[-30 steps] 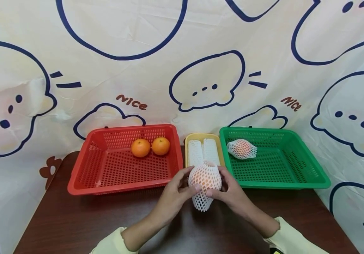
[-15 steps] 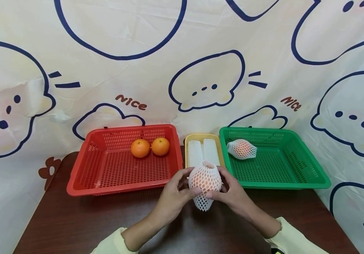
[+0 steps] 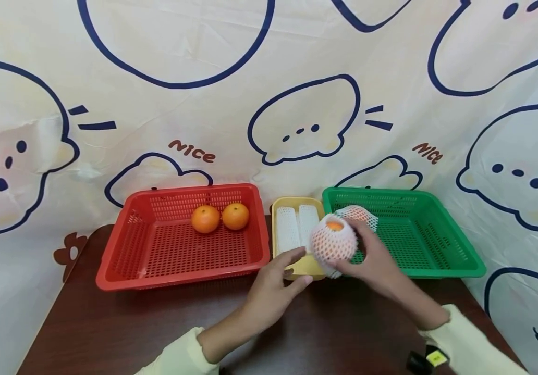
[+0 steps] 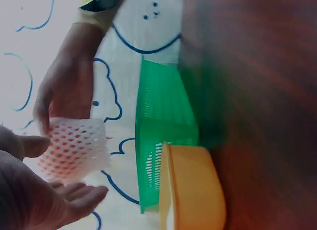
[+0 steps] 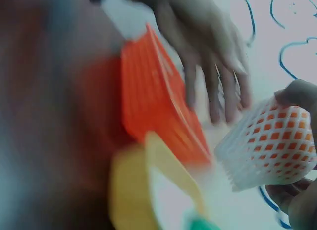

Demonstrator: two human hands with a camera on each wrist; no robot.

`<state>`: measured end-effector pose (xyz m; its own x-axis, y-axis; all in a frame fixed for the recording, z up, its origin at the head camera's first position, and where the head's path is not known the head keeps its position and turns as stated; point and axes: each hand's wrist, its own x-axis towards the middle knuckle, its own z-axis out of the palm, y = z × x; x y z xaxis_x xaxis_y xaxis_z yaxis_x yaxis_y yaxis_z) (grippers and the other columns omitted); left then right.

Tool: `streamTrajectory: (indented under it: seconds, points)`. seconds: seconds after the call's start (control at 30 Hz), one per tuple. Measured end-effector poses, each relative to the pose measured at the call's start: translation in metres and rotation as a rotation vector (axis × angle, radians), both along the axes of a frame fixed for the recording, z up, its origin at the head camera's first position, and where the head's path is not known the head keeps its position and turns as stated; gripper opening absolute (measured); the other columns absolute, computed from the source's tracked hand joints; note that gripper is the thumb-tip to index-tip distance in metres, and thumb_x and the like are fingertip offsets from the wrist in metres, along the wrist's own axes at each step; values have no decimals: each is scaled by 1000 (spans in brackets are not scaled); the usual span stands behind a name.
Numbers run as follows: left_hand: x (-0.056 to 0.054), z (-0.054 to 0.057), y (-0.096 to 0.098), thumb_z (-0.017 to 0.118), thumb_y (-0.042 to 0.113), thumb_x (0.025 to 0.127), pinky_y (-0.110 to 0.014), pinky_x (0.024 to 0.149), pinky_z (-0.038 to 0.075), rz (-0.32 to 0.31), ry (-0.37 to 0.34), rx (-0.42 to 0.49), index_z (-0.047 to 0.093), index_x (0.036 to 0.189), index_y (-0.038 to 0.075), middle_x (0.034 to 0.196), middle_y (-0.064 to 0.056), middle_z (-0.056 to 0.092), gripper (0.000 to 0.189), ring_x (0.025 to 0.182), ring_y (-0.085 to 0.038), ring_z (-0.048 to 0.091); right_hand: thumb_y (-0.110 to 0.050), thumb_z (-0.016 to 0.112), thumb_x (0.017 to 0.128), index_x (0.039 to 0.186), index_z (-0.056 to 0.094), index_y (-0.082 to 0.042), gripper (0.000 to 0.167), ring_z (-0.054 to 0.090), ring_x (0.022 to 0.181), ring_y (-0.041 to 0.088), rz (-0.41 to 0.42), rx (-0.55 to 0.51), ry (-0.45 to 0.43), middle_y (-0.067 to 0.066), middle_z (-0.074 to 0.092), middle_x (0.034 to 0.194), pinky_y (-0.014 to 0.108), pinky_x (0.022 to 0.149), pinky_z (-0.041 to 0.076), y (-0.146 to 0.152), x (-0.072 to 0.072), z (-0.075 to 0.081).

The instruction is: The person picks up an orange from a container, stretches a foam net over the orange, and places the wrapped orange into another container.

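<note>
Right hand (image 3: 376, 260) pinches a round orange fruit in white foam netting (image 3: 333, 245), long axis roughly upright, net tail (image 3: 333, 272) down; left hand (image 3: 272, 290) loosely spread, empty.

Dark reddish-brown table (image 3: 123, 323) across the lower frame.
Bears a red basket (image 3: 175, 250) left of centre, a small yellow tray (image 3: 313, 266) in the middle just beside it, and a green basket (image 3: 419, 247) right of centre.

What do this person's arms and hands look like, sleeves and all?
The pale yellow sleeves stop short of the wrists. The left hand and right hand show no gloves or rings. By the right cuff is a black device with a bright yellow label.
</note>
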<state>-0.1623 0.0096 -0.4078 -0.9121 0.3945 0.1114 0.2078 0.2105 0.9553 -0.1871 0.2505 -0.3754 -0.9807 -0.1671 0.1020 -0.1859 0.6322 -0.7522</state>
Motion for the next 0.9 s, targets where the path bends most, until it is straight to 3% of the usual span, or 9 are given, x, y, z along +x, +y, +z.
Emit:
streamTrajectory:
  seconds: [0.1, 0.2, 0.37, 0.43, 0.53, 0.67, 0.77, 0.9]
  points:
    - [-1, 2, 13, 64, 24, 103, -42, 111, 49, -59, 183, -209, 56, 145, 13, 146, -5, 60, 45, 136, -18, 55, -30, 87, 82, 150, 39, -7, 86, 48, 123, 37, -45, 191, 129, 21, 42, 143, 62, 98, 53, 28, -24, 14]
    - [-5, 2, 26, 62, 25, 104, -35, 110, 50, -108, 385, -375, 60, 141, 12, 140, -3, 64, 40, 132, -16, 58, -28, 86, 82, 150, 40, -5, 85, 46, 119, 43, -96, 345, 199, 27, 36, 140, 67, 93, 52, 61, -57, 19]
    - [-18, -3, 47, 60, 26, 105, -28, 106, 52, -215, 726, -553, 63, 137, 9, 131, -3, 69, 37, 123, -15, 63, -24, 83, 82, 147, 40, 0, 82, 43, 114, 47, -102, 541, 169, 34, 35, 136, 67, 90, 50, 116, -112, 17]
    - [-25, -5, 55, 59, 26, 105, -26, 104, 52, -254, 810, -619, 64, 136, 9, 130, -3, 69, 36, 121, -14, 64, -23, 82, 81, 145, 40, 3, 80, 42, 114, 47, -82, 639, 148, 34, 36, 135, 66, 89, 50, 130, -128, 15]
    - [-36, -8, 69, 58, 27, 106, -24, 105, 51, -292, 874, -707, 63, 138, 8, 132, -3, 69, 37, 122, -14, 64, -23, 81, 81, 142, 43, 5, 77, 42, 113, 47, -31, 796, 130, 34, 40, 132, 65, 90, 50, 142, -145, 13]
    - [-50, -11, 84, 58, 26, 106, -26, 113, 45, -327, 881, -769, 58, 143, 7, 141, -5, 65, 42, 133, -19, 59, -23, 81, 80, 136, 48, 7, 72, 46, 111, 47, 60, 954, 105, 33, 47, 127, 66, 93, 49, 154, -158, 10]
    - [-58, -14, 93, 58, 25, 106, -28, 118, 41, -359, 867, -788, 58, 143, 7, 144, -5, 63, 41, 138, -19, 55, -19, 85, 77, 132, 50, 5, 69, 47, 109, 45, 122, 997, 40, 31, 50, 126, 66, 94, 48, 160, -163, 9]
    - [-62, -19, 103, 55, 26, 107, -29, 116, 44, -408, 879, -830, 62, 140, 10, 140, -2, 66, 37, 136, -18, 58, -8, 89, 72, 130, 52, 1, 69, 47, 108, 42, 163, 979, -84, 28, 51, 126, 65, 94, 49, 166, -165, 6]
